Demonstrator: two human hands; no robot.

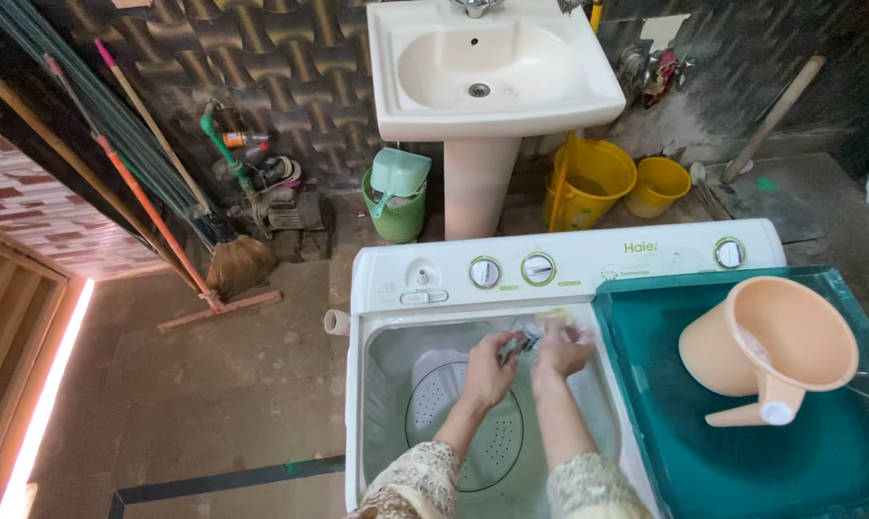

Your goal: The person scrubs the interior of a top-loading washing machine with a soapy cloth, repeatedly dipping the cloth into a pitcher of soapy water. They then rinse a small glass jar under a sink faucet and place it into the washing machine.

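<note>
White washer tub [396, 384]: your left hand [489, 370] and right hand [561, 348] both pinch a small, blurred item [530, 334] at its back rim, over the water. Peach jug [771, 351] lies tipped on the teal lid [665, 404], clear of your reach.

A small orange-and-white bottle [240, 139] lies by the wall; green lettering [640, 247] marks the washer's white panel [588, 252].

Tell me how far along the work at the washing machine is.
Done: wash tub lid open, peach mug set aside on the teal lid. In hand: left hand and right hand work a small item together at the tub's back rim. Left: no laundry visible inside yet.
</note>
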